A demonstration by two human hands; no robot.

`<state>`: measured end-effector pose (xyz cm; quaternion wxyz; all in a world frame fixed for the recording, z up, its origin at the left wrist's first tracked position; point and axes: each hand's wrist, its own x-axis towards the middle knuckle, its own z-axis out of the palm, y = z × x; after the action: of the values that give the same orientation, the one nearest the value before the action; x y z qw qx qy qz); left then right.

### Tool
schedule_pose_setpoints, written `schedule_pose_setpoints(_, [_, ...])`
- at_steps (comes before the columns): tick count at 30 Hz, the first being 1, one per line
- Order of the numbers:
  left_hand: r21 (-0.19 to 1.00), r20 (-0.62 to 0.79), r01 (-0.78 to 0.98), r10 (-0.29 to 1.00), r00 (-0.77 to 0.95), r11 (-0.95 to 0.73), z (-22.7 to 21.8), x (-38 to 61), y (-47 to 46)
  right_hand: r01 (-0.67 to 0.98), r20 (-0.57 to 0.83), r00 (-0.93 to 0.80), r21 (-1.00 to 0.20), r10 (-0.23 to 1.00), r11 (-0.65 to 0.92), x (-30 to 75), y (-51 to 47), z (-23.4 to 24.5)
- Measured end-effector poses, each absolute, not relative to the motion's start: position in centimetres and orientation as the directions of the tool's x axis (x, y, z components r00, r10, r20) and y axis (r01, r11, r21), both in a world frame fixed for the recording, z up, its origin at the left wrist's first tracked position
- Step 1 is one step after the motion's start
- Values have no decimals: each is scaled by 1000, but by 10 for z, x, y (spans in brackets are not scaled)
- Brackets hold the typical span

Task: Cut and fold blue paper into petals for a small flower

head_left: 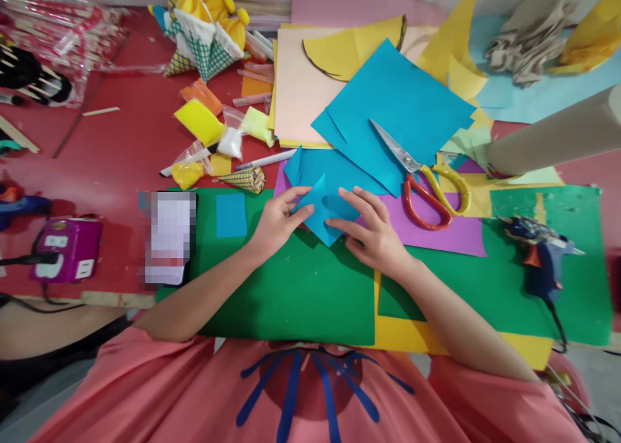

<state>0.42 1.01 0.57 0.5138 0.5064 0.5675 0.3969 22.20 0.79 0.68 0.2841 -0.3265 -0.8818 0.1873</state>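
Observation:
Between my hands is a small piece of blue paper with pointed corners, held over the front of the green sheet. My left hand pinches its left edge between thumb and fingers. My right hand is spread, its fingertips resting on the paper's right side. Just behind lies more blue paper, partly hidden by the piece in hand. Scissors with red and yellow handles rest to the right, their blades on a larger blue sheet. A purple sheet lies under the handles.
At left are a phone, a small blue rectangle and a purple power adapter. A glue gun lies at right, near a pale paper tube. Behind are a patterned paper cone and clay packets.

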Motion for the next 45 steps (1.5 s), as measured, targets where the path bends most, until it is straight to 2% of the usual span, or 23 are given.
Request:
schedule_pose_setpoints(3, [968,-203,164,976,84,187,6,4,10,471,422,-617,-478,664,741,221,7,5])
schedule_pose_setpoints(8, [980,-161,140,972,171,138,9,6,9,455,429,-581,-533,692,713,221,7,7])
schedule_pose_setpoints(11, [981,-110,179,966,235,69,9,7,9,431,416,-553,-598,722,675,219,6,10])
schedule_pose_setpoints(14, [972,-86,235,958,274,20,9,7,7,417,381,-455,-707,805,571,217,5,10])
schedule_pose_setpoints(17, [968,-65,249,945,321,-18,9,7,3,378,301,-363,-817,882,435,215,4,9])
schedule_pose_setpoints(22, [959,-96,284,933,347,-7,12,11,-4,343,168,-294,-900,941,267,211,3,9])
schedule_pose_setpoints(25, [961,-100,276,934,342,2,14,12,-4,276,6,-260,-958,966,80,209,1,8])
schedule_pose_setpoints(27, [963,-110,269,923,368,7,17,12,-3,174,-102,-251,-983,962,-59,208,1,9])
schedule_pose_setpoints(30, [960,-117,279,916,384,5,21,11,-1,40,-183,-318,-983,931,-179,208,2,10])
schedule_pose_setpoints(33, [959,-123,282,933,339,24,22,10,0,23,-203,-354,-978,913,-208,208,4,13])
schedule_pose_setpoints(37, [984,-166,108,961,222,145,14,11,2,-1,-201,-290,-978,936,-211,206,4,15])
schedule_pose_setpoints(40, [980,-191,-4,942,275,200,7,13,1,-58,-208,-243,-972,948,-228,202,2,16])
schedule_pose_setpoints(43, [972,-228,22,917,327,234,4,16,-2,-124,-227,-254,-956,940,-264,198,0,17])
schedule_pose_setpoints(45, [966,-255,43,918,303,254,6,18,-4,-143,-239,-274,-947,931,-286,196,-2,17])
